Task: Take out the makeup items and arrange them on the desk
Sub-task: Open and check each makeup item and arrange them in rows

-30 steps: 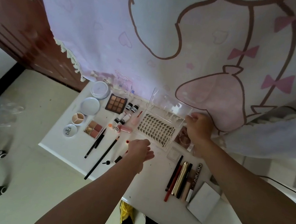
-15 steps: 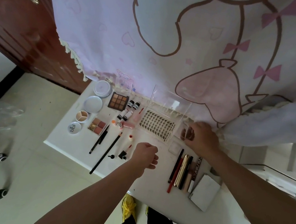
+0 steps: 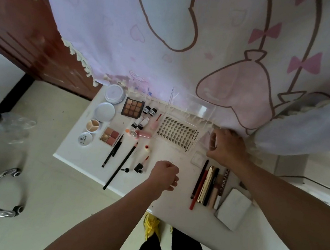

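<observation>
At the far edge of the white counter (image 3: 166,151), the right grip (image 3: 228,149) clasps a small clear plastic case (image 3: 212,142) just beside the transparent false-lash tray (image 3: 176,135); the left grip (image 3: 165,173) hovers nearer, fingers curled, nothing visible inside.

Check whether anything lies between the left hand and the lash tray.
Nothing visible does: only bare desk separates the left hand from the lash tray. The lip gloss wand lies off to one side, the pencil row to the other. The right hand pinches a small clear case beside the tray.
</observation>
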`<state>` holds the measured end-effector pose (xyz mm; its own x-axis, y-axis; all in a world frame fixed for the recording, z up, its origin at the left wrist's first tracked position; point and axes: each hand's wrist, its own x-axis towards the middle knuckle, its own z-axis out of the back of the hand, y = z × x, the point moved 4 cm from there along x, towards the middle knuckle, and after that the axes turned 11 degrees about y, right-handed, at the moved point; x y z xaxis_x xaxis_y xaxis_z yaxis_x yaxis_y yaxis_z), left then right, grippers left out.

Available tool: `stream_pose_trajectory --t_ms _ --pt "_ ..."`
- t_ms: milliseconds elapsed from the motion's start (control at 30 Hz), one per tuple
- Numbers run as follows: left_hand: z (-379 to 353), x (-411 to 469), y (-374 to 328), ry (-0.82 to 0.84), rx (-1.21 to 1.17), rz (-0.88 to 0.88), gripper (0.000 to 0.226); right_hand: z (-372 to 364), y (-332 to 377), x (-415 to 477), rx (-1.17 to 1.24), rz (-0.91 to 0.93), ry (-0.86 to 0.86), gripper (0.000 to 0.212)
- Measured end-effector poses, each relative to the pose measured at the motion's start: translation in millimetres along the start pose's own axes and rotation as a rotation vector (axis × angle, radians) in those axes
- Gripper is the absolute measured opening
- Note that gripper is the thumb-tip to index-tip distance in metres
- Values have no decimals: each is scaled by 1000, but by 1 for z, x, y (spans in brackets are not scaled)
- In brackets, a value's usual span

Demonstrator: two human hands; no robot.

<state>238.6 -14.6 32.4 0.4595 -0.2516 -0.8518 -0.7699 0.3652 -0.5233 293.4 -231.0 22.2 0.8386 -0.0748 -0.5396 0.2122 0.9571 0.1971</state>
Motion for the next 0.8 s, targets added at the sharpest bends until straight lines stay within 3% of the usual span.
stream_pose_trajectory --t_ms 133,267,467,600,800 --pt "3 -4 -13 18 -66 -39 19 13 1 -18 128 22 -25 41" --pt "7 -10 -34 68 -215 -98 19 27 12 -44 263 122 -42 76" --pt "18 -28 -55 141 -264 -218 24 42 46 -92 232 229 30 78" --pt "31 -43 -55 140 -245 -258 13 44 70 -102 180 289 69 70" --pt "74 -58 -52 32 -212 -279 5 45 109 -93 213 447 106 71"
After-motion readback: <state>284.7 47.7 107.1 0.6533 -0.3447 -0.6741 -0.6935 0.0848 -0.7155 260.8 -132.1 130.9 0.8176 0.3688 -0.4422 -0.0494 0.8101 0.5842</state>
